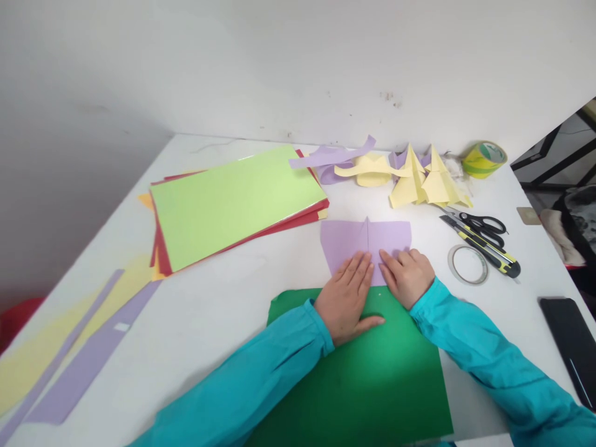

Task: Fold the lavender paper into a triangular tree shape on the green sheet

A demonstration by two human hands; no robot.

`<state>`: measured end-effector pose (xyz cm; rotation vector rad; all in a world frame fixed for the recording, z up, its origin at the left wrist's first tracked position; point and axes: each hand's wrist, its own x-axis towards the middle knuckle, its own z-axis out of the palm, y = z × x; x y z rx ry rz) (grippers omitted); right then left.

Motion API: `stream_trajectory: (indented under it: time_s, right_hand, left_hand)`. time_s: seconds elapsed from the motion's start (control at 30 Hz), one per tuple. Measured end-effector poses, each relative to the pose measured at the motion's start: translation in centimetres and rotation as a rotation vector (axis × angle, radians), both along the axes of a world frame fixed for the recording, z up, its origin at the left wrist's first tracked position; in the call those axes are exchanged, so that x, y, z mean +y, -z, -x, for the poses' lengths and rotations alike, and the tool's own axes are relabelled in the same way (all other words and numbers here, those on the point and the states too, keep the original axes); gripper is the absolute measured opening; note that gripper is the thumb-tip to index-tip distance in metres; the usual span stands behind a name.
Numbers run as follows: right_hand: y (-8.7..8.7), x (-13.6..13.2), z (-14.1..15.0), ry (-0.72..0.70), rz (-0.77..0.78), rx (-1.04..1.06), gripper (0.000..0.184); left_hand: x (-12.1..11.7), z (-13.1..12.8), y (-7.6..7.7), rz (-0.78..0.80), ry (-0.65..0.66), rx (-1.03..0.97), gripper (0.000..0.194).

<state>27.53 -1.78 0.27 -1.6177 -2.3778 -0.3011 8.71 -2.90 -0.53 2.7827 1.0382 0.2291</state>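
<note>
While the purple sheet bears a centre crease, its shaping looks unfinished

Left, cut strips lie on the surface. The left hand, flat with thumb spread, and right hand, half curled, press the sheet by the green paper's far edge, gripping nothing. Rightward, folded yellow pieces seem further along.

So the lower middle of the purple paper is covered by the left fingers and right fingers; green sheet's bottom, nearer me than both, is cut off.

White table — green sheet | paper stack | scissors | tape ring | black phone
</note>
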Motion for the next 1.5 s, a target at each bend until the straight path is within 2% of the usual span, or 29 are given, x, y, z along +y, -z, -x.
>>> stream_trajectory:
  time_s: [0.17, 0.3, 0.4, 0.53, 0.77, 0.9, 0.97, 1.03, 1.1, 1.23, 1.37, 1.5]
  right_hand:
    - [-0.5, -0.1, -0.2, 0.030, 0.032, -0.067, 0.036]
    - [-0.5, -0.1, -0.2, 0.024, 0.033, -0.073, 0.036]
    - [-0.4, 0.0, -0.2, 0.020, 0.036, -0.068, 0.036]
    - [-0.4, 0.1, -0.3, 0.021, 0.049, -0.048, 0.037]
    - [-0.5, -0.1, -0.3, 0.012, 0.093, 0.002, 0.039]
    - [-0.4, 0.8, -1.8, -0.043, 0.201, 0.223, 0.040]
    - [-0.3, 1.6, -3.0, -0.113, 0.380, 0.479, 0.036]
    - [-0.1, 2.4, -4.1, -0.099, 0.549, 0.716, 0.038]
    - [-0.1, 2.8, -4.5, -0.067, 0.594, 0.806, 0.041]
    - [-0.2, 2.3, -3.7, -0.088, 0.469, 0.692, 0.044]
    - [0.0, 1.6, -2.6, -0.042, 0.335, 0.490, 0.063]
    - [0.2, 1.5, -2.3, -0.030, 0.329, 0.366, 0.068]
  left_hand:
    - [0.5, 0.7, 0.6, 0.039, 0.024, -0.050, 0.099]
    - [2.0, 2.4, 1.1, 0.036, 0.124, -0.080, 0.074]
    - [2.8, 3.4, 0.8, 0.030, 0.188, -0.002, 0.067]
    - [2.9, 3.4, 0.5, 0.016, 0.191, 0.046, 0.075]
    - [2.5, 3.1, 1.3, -0.020, 0.189, 0.005, 0.080]
    - [2.6, 3.2, 1.1, -0.007, 0.188, -0.003, 0.080]
    - [2.6, 3.2, 1.1, 0.001, 0.191, -0.009, 0.080]
    - [2.6, 3.2, 1.1, 0.009, 0.194, -0.014, 0.079]
    - [2.5, 3.2, 1.1, 0.008, 0.197, -0.021, 0.078]
    - [2.5, 3.2, 1.2, -0.008, 0.199, -0.041, 0.077]
    - [2.5, 3.3, 1.5, -0.007, 0.195, -0.047, 0.077]
    - [2.5, 3.3, 1.7, 0.001, 0.191, -0.052, 0.076]
